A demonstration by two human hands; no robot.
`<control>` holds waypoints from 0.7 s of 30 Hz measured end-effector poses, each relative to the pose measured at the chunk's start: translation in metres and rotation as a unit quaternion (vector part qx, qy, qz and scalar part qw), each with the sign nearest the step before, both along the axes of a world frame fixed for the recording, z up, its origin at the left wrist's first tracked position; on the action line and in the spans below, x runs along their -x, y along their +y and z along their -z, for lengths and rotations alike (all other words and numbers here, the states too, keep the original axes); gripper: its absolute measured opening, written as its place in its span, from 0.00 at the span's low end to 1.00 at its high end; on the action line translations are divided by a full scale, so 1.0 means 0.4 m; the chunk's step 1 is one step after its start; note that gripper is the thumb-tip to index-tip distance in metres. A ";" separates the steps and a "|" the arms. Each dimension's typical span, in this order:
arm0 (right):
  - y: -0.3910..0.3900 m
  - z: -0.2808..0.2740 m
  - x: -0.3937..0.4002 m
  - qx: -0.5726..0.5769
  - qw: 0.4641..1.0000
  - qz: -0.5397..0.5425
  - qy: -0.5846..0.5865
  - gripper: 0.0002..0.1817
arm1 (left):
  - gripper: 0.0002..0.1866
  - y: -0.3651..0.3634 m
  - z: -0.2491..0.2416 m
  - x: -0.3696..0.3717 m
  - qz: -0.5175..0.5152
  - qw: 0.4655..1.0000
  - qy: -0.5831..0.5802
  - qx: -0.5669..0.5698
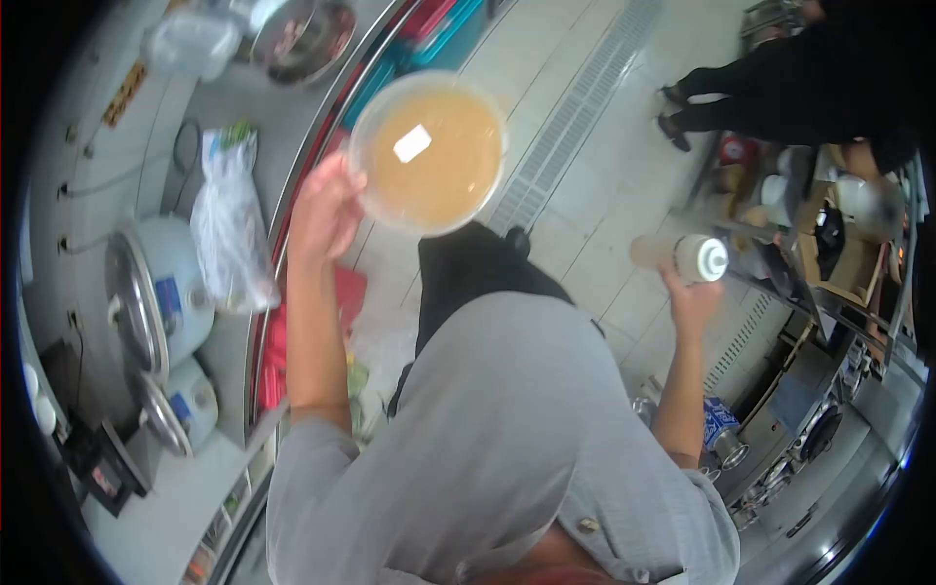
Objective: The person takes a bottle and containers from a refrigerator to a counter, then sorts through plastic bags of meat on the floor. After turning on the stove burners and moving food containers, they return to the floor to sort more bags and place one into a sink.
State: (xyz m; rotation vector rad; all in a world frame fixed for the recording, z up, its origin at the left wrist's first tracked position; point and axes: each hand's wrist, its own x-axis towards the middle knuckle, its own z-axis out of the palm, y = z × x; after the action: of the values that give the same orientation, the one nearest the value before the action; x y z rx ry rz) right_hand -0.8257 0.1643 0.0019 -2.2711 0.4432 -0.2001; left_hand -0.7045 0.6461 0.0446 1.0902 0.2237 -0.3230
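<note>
My left hand [327, 207] grips the rim of a round, clear plastic tub [361, 127] on its left side. Inside it is a cloudy tan liquid [439, 180], with a small white rectangle showing on its surface. Out to the right, my right hand [694, 297] is wrapped round a squeeze bottle [673, 255] with a white cap; the bottle lies tilted sideways, cap toward the right. Both things are held up over the tiled floor, apart from each other.
Along the left runs a steel counter [219, 107] with a white plastic bag [229, 224], a metal bowl [302, 39] and two lidded cookers [175, 292]. A floor drain grate [585, 107] crosses the tiles. At right stand a loaded shelf rack [780, 195] and a person in black [770, 88].
</note>
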 end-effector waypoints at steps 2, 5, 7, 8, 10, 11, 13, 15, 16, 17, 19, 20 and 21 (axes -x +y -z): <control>-0.034 -0.013 -0.053 -0.007 1.000 -0.004 -0.028 0.22 | 0.09 -0.020 0.008 -0.053 0.024 0.999 -0.009 0.021; -0.044 -0.026 -0.133 -0.036 0.999 0.001 -0.039 0.23 | 0.09 -0.066 0.002 -0.131 0.034 0.999 -0.014 0.032; -0.056 -0.016 -0.208 -0.055 0.997 0.005 -0.051 0.23 | 0.09 -0.094 0.014 -0.196 0.036 0.999 -0.011 0.032; -0.060 -0.016 -0.256 -0.055 0.997 0.002 -0.062 0.23 | 0.09 -0.103 0.028 -0.240 0.041 0.999 -0.009 0.031; -0.068 -0.006 -0.354 -0.066 0.996 -0.006 -0.066 0.23 | 0.09 -0.124 0.054 -0.323 0.057 0.998 -0.006 0.030; -0.074 -0.006 -0.413 -0.066 0.995 -0.005 -0.072 0.23 | 0.09 -0.137 0.064 -0.375 0.058 0.998 -0.007 0.029; -0.076 -0.010 -0.529 -0.041 0.996 -0.013 -0.075 0.23 | 0.09 -0.164 0.086 -0.482 0.072 0.997 -0.007 0.032; -0.082 -0.008 -0.659 -0.053 0.994 -0.014 -0.093 0.23 | 0.10 -0.191 0.109 -0.602 0.095 0.995 -0.009 0.025; -0.079 -0.019 -0.721 -0.048 0.994 -0.006 -0.102 0.23 | 0.10 -0.195 0.128 -0.661 0.107 0.994 -0.008 0.024; -0.074 -0.032 -0.790 -0.042 0.993 0.000 -0.112 0.24 | 0.10 -0.205 0.144 -0.747 0.118 0.993 -0.008 0.023; -0.079 -0.050 -0.900 -0.041 0.993 0.019 -0.108 0.24 | 0.11 -0.237 0.168 -0.908 0.160 0.986 -0.008 0.046; -0.087 -0.046 -0.948 -0.046 0.993 0.033 -0.103 0.24 | 0.12 -0.251 0.168 -0.979 0.181 0.982 -0.004 0.055; -0.100 -0.055 -1.015 -0.049 0.992 0.046 -0.107 0.25 | 0.12 -0.285 0.143 -1.060 0.191 0.980 -0.003 0.049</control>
State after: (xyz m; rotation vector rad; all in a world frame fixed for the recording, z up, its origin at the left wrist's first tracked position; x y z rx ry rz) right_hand -0.4198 0.1243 0.0238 -2.1069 0.4351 -0.4542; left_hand -0.2804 0.5322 -0.0125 1.0337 -0.0114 -0.6676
